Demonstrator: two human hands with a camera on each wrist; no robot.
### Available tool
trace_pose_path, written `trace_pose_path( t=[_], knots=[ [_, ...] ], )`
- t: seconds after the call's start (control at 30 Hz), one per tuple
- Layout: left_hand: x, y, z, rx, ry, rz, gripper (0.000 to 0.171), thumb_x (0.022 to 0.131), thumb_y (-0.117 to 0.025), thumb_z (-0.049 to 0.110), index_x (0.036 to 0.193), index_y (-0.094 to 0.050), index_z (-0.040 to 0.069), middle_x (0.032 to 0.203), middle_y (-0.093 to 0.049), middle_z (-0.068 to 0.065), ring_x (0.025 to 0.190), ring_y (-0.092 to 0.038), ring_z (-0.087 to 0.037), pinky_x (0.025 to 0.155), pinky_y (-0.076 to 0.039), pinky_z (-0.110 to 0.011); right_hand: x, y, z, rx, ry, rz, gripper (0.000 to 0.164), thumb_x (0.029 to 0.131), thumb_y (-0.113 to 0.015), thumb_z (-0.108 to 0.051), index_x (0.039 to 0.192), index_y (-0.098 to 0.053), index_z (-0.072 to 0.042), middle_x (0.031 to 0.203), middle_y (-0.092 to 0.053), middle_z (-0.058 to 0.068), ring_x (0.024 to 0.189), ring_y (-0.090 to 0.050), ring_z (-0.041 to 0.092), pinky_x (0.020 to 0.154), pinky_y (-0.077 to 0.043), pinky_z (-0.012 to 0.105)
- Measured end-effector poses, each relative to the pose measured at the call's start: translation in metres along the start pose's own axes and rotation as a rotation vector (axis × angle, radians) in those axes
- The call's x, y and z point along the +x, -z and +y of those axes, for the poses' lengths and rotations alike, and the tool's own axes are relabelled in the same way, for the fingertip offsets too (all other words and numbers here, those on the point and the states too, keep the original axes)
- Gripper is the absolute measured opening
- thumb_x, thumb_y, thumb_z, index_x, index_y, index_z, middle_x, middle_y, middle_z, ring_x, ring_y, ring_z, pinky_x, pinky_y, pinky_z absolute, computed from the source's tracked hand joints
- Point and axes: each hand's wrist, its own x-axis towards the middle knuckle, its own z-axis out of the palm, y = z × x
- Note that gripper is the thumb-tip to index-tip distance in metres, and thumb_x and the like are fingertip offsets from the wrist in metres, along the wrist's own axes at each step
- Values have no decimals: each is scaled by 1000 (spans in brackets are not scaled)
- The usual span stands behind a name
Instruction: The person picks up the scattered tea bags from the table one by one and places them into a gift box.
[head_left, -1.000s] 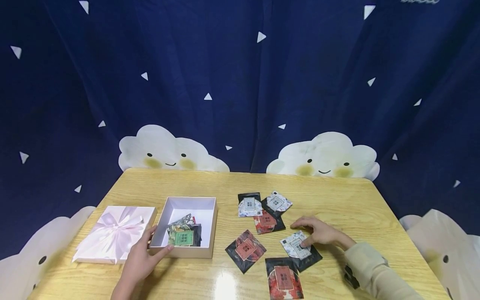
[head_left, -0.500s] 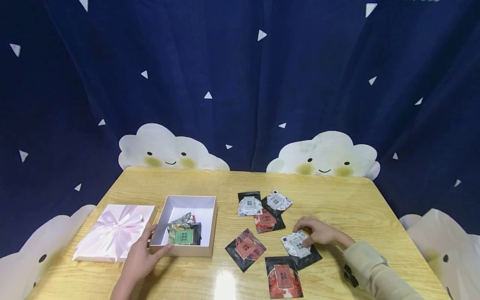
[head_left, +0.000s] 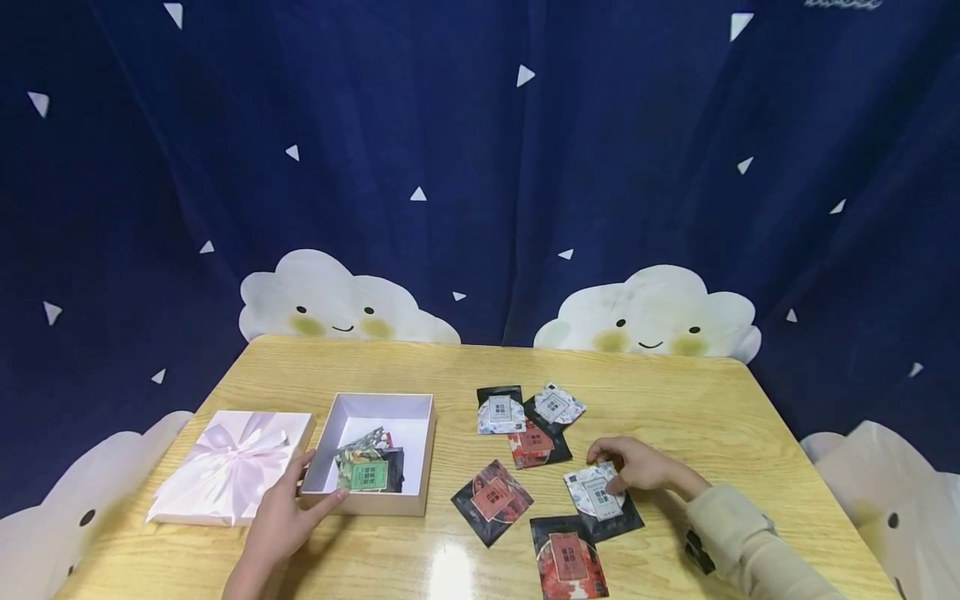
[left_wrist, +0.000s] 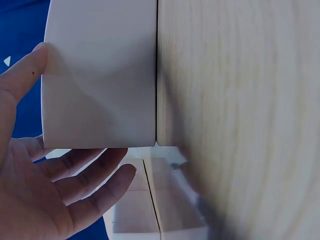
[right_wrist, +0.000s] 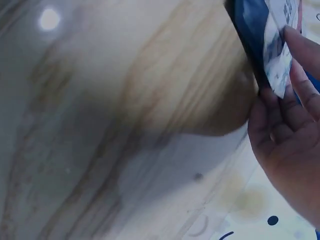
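My left hand [head_left: 279,515] holds the near-left corner of an uncovered white box [head_left: 425,467], thumb on its front rim and fingers at its left side. In the left wrist view, that hand's [left_wrist: 55,185] fingertips touch the box's plain side [left_wrist: 100,75]. Inside lie several sachets, a green-labelled one [head_left: 369,476] uppermost. At the right, my right hand [head_left: 633,463] pinches a black sachet with a white floral front [head_left: 600,492]. The right wrist view has the right hand's [right_wrist: 290,130] thumb on the sachet's face [right_wrist: 272,50] and the fingers at its edge and behind.
A pink-white lid with a ribbon bow [head_left: 236,458] lies left of the box. Two white-fronted sachets [head_left: 500,410] overlap a red one [head_left: 536,442] behind. Red sachets [head_left: 492,500] lie nearer, one [head_left: 567,558] touching the pinched sachet. A blue curtain [head_left: 480,167] hangs behind the table.
The right hand's fingers have drawn in toward the thumb at the white-fronted sachet's edge, and the sachet has turned slightly. My left hand and the box have stayed in place.
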Motion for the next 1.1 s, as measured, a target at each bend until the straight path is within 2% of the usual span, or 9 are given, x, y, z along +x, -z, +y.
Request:
trace_pose_path(
  t=[0.1, 0.23, 0.4, 0.63, 0.93, 1.1],
  knots=[
    [0, 1, 0, -14, 8, -17, 72, 75, -75, 28, 126, -40, -8, 110, -53, -35, 97, -55, -45, 78, -46, -53, -1, 3, 0, 5, -7, 4, 34, 70, -65, 9, 103, -58, 5, 87, -56, 8, 72, -47, 12, 60, -40, 24],
    [0, 3, 2, -11, 17, -30, 73, 76, -74, 29, 127, -40, -9, 112, -52, -36, 98, -54, -46, 79, -45, -54, -3, 9, 3, 22, -22, 16, 24, 74, -60, 11, 96, -64, 3, 85, -61, 6, 70, -50, 8, 61, -44, 23],
    [0, 2, 2, -9, 27, -37, 74, 76, -74, 29, 128, -39, -9, 112, -52, -37, 99, -54, -46, 80, -45, -54, -8, 18, 4, 120, -54, 23, 16, 81, -56, 7, 92, -66, 4, 76, -60, 7, 56, -44, 8, 49, -41, 26],
    [-1, 2, 2, -4, 31, -31, 74, 75, -74, 29, 128, -39, -9, 111, -52, -36, 98, -54, -45, 79, -45, -53, -14, 24, 4, 235, -144, 61, 17, 85, -54, 3, 98, -63, 8, 77, -57, 10, 60, -47, 12, 53, -46, 31],
    [0, 1, 1, -8, 19, -17, 73, 75, -75, 28, 127, -40, -9, 111, -53, -36, 96, -56, -44, 78, -46, -53, -12, 24, 0, 298, -191, 116, 23, 86, -56, -1, 104, -61, 11, 77, -57, 7, 63, -49, 13, 57, -49, 33],
    [-1, 1, -1, -6, 21, -22, 73, 75, -75, 29, 128, -40, -8, 111, -53, -36, 96, -55, -45, 78, -46, -53, -10, 24, -5, 329, -188, 169, 25, 86, -56, -1, 106, -59, 14, 83, -62, 10, 66, -55, 13, 58, -51, 37]
  ],
)
